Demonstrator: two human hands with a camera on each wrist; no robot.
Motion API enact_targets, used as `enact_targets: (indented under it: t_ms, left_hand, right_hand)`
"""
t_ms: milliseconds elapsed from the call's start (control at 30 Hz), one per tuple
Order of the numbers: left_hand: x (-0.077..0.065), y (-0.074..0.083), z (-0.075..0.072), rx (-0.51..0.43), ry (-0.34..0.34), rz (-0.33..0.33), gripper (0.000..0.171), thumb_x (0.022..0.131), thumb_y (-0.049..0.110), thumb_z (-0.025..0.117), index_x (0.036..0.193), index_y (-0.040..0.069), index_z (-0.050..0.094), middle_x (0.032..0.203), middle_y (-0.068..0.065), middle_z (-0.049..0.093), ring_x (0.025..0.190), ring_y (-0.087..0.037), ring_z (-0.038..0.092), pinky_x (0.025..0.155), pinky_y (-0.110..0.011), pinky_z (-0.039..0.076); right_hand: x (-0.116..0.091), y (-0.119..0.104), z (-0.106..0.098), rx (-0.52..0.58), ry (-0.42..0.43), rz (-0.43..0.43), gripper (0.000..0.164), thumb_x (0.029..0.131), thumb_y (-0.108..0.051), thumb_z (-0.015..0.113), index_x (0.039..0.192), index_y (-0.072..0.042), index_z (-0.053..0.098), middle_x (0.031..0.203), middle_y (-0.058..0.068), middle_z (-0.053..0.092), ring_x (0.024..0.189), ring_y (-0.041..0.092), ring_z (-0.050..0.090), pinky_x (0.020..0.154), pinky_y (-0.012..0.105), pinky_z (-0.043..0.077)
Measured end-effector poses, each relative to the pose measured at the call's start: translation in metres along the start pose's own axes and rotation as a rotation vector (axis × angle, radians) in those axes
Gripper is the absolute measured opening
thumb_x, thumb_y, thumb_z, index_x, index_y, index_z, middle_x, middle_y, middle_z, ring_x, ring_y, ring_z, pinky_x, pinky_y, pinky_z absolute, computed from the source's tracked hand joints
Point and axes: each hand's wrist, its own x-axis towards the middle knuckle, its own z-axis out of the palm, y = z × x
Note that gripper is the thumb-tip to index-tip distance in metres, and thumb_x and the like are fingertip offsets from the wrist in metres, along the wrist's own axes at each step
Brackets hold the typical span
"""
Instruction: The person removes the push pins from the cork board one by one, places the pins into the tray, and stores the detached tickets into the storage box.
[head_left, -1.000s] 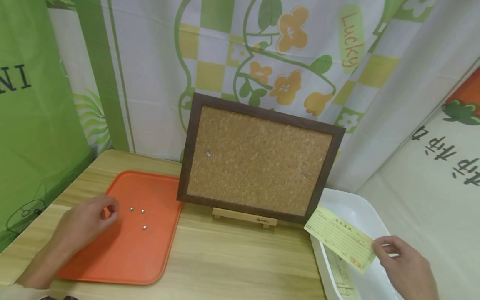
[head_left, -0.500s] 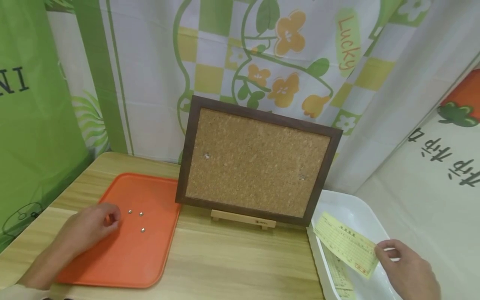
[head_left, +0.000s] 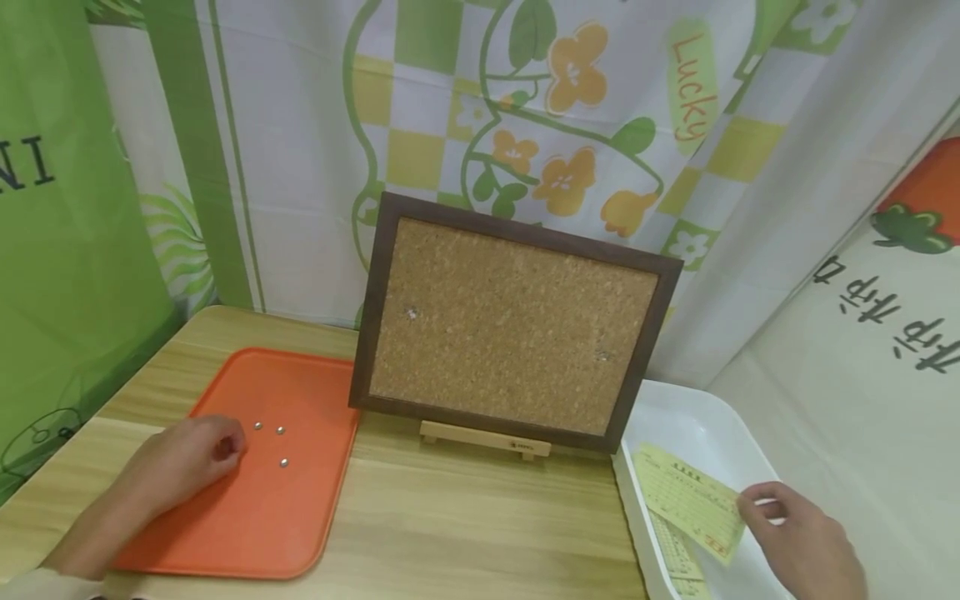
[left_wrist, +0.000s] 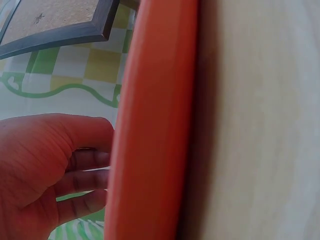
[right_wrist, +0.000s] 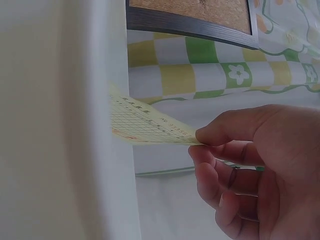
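Note:
My right hand [head_left: 802, 537] pinches the right end of a yellow printed receipt slip [head_left: 693, 504] between thumb and fingers. That slip hangs over the white tray [head_left: 738, 417], overlapping other yellow slips [head_left: 678, 554] lying inside it. In the right wrist view, thumb and forefinger meet on the slip's corner [right_wrist: 150, 120]. My left hand [head_left: 183, 462] rests at the orange tray [head_left: 300, 533], its fingers loosely curled. Just right of it lie three small silvery pins [head_left: 281, 431]. In the left wrist view the tray's rim [left_wrist: 152, 120] hides the fingertips of this hand [left_wrist: 45, 170].
A cork board [head_left: 510, 333] in a dark frame leans on a small wooden stand [head_left: 483, 437] at the back middle. Two small clear pins [head_left: 412, 313] show on the cork. Behind it hangs a patterned curtain [head_left: 300, 167]. Wooden tabletop [head_left: 480, 525] lies between the trays.
My right hand has lowered the slip and drawn it slightly left, farther over the white tray's slips. My left hand has sunk a little closer to the orange tray.

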Motion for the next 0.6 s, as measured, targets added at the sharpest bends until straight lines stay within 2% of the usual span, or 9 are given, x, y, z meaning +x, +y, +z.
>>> enact_targets:
  t_ms: [167, 367, 600]
  left_hand:
    - [0.0000, 0.0013, -0.0008, 0.003, -0.020, 0.012, 0.024, 0.075, 0.004, 0.076, 0.078, 0.024, 0.063, 0.077, 0.012, 0.056, 0.070, -0.009, 0.051, 0.061, -0.037, 0.045]
    - [-0.0015, 0.0026, -0.0012, 0.019, -0.024, 0.028, 0.024, 0.074, 0.005, 0.077, 0.079, 0.024, 0.063, 0.078, 0.012, 0.054, 0.071, -0.009, 0.049, 0.061, -0.037, 0.045]
    - [-0.0021, 0.0032, -0.0003, 0.040, -0.020, 0.034, 0.027, 0.074, 0.006, 0.078, 0.078, 0.026, 0.060, 0.077, 0.014, 0.051, 0.070, -0.008, 0.047, 0.059, -0.036, 0.043]
  right_hand:
    - [0.0009, 0.0005, 0.0017, 0.003, -0.040, -0.004, 0.037, 0.099, -0.030, 0.064, 0.115, 0.004, 0.064, 0.098, 0.023, 0.070, 0.083, 0.038, 0.066, 0.067, 0.049, 0.048]
    - [0.0021, 0.0028, 0.0009, 0.000, -0.083, -0.042, 0.040, 0.098, -0.033, 0.066, 0.115, 0.003, 0.066, 0.097, 0.019, 0.070, 0.082, 0.033, 0.066, 0.064, 0.045, 0.047]
    - [0.0030, 0.0025, 0.0016, 0.008, -0.135, -0.036, 0.043, 0.097, -0.036, 0.068, 0.115, 0.004, 0.066, 0.095, 0.016, 0.070, 0.080, 0.028, 0.064, 0.063, 0.043, 0.047]
